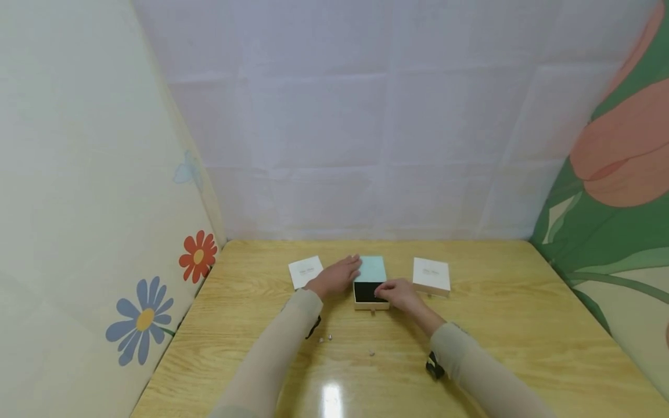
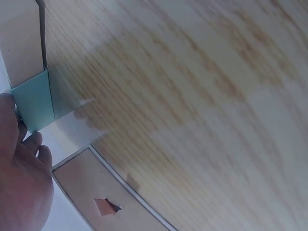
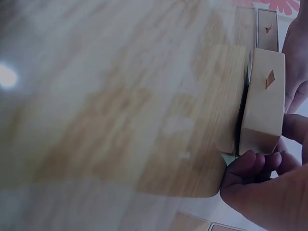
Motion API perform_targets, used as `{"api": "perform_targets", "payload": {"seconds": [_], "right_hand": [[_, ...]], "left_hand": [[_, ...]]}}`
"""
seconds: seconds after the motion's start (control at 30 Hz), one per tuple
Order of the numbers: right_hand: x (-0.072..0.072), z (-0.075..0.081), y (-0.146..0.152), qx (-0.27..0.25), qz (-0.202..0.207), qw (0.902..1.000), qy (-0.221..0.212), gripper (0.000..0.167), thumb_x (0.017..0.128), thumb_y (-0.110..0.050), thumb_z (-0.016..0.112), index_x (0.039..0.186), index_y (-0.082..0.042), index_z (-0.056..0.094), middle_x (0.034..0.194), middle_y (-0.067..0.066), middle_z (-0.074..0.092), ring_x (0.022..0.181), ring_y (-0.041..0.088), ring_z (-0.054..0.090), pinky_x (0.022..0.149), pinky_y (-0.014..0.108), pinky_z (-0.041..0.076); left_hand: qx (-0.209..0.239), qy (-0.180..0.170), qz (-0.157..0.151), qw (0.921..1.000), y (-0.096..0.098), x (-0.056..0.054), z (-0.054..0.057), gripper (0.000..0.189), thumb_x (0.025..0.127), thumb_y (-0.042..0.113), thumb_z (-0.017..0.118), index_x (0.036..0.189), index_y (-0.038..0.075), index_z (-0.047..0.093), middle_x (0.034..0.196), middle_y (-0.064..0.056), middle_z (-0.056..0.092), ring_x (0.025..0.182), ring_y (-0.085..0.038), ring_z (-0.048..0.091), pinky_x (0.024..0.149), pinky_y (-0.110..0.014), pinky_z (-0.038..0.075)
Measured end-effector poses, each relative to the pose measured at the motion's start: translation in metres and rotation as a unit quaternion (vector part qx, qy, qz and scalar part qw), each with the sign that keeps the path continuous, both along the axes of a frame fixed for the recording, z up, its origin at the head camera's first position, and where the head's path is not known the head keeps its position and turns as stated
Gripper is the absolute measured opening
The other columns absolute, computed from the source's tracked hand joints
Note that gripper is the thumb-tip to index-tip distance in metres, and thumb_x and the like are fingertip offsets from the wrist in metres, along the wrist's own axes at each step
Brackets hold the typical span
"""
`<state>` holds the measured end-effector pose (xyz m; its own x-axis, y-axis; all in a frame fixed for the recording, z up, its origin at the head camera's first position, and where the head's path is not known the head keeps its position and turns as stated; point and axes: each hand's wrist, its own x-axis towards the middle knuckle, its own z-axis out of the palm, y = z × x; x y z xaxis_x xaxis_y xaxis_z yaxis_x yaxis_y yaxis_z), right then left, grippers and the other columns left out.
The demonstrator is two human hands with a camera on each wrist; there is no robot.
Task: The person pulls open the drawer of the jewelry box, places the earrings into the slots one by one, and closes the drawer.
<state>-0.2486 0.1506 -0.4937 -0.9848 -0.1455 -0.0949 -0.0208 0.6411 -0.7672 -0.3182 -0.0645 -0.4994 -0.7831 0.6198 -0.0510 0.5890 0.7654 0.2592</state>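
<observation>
A small teal jewellery box (image 1: pixel 371 268) sits on the table with its beige drawer (image 3: pixel 263 106) pulled out toward me, showing a black lining (image 1: pixel 364 291). My left hand (image 1: pixel 337 277) lies along the box's left side, fingers extended, fingertips at the teal sleeve (image 2: pixel 36 103). From the right, my right hand (image 1: pixel 401 295) reaches over the drawer, thumb and forefinger brought together above the black lining. Its other fingers curl beside the drawer's end in the right wrist view. I cannot tell whether anything is between its fingertips.
A white box (image 1: pixel 305 270) stands left of the teal one, partly behind my left hand, and another white box (image 1: pixel 431 274) stands to the right. Several tiny shiny pieces lie nearer me, among them one piece (image 1: pixel 371 352) in front of the drawer. Fabric walls border the table (image 1: pixel 502 348).
</observation>
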Motion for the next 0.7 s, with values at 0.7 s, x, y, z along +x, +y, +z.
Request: {"api": "perform_targets", "payload": {"seconds": [0.7], "right_hand": [[-0.0004, -0.0036, -0.0038, 0.045, -0.001, 0.9985, 0.03, 0.008, 0.095, -0.013, 0.068, 0.1, -0.011, 0.075, 0.095, 0.006, 0.067, 0.079, 0.02, 0.056, 0.064, 0.03, 0.048]], "left_hand": [[0.014, 0.005, -0.005, 0.9999, -0.0002, 0.0005, 0.0005, 0.054, 0.113, 0.034, 0.027, 0.162, 0.011, 0.024, 0.169, -0.009, 0.018, 0.156, -0.025, 0.016, 0.127, -0.038, 0.017]]}}
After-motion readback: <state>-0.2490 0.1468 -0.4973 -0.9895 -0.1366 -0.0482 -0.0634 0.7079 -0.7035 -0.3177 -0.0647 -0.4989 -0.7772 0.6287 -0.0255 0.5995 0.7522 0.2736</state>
